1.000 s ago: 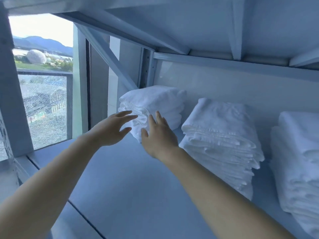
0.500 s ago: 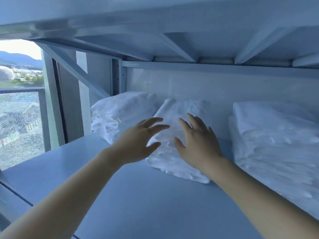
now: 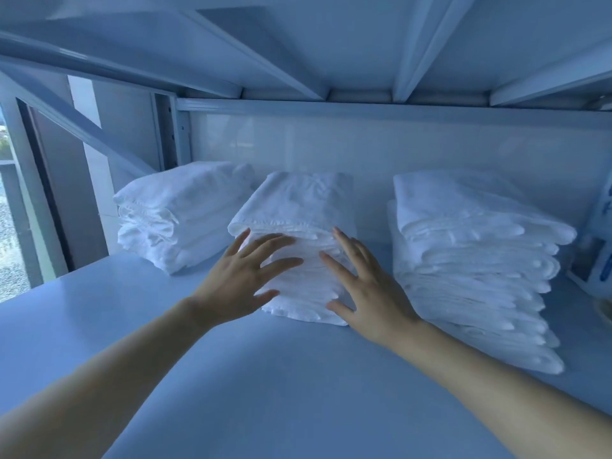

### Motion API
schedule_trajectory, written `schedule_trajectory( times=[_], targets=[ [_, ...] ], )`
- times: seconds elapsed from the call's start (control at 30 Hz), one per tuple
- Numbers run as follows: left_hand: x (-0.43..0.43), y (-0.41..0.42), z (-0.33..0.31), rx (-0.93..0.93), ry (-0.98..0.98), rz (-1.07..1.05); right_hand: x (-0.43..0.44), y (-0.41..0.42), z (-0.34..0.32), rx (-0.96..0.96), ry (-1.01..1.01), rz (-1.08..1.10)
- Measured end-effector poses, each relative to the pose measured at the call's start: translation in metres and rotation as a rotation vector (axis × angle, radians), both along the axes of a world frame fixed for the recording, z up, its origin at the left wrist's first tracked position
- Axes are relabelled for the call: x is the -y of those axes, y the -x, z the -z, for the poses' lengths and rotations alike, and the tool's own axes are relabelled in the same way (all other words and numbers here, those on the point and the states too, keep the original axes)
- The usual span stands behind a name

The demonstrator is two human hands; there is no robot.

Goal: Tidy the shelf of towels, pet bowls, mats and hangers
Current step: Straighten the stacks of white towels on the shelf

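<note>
Three stacks of folded white towels stand along the back of the shelf (image 3: 139,326). The middle stack (image 3: 298,207) leans forward. My left hand (image 3: 241,279) lies flat against its front left, fingers spread. My right hand (image 3: 367,289) presses its front right side, fingers apart too. Neither hand grips anything. The left stack (image 3: 178,210) is low and rumpled. The right stack (image 3: 470,260) is the tallest and slants toward the front.
A white and blue package (image 3: 596,250) stands at the far right beside the right stack. The underside of the upper shelf (image 3: 331,44) with its beams hangs close overhead. A slanted brace (image 3: 82,127) and a window (image 3: 10,226) are at the left.
Both hands have shifted from the left stack to the middle stack and now rest against its front. The view has swung right and closer to the towels.
</note>
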State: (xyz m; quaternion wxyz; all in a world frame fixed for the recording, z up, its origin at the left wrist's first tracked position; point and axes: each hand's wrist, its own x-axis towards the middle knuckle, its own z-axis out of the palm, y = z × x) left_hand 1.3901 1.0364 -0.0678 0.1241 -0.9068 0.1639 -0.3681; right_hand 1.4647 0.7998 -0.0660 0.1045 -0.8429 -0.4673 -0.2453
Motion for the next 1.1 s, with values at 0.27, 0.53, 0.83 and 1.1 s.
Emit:
schedule_trajectory(
  times=[0.27, 0.53, 0.83, 1.1],
  targets=[
    [-0.015, -0.006, 0.006, -0.003, 0.033, 0.019, -0.011, -0.011, 0.010, -0.028, 0.015, -0.034],
    [-0.035, -0.015, 0.007, 0.020, 0.061, -0.022, -0.047, -0.031, 0.016, -0.022, -0.030, -0.054],
    [-0.052, -0.035, 0.001, 0.018, 0.114, -0.089, -0.082, -0.052, 0.010, -0.056, -0.017, -0.023],
    [-0.101, -0.025, 0.000, 0.025, 0.126, -0.121, -0.070, -0.051, 0.018, 0.040, -0.016, 0.010]
  ],
)
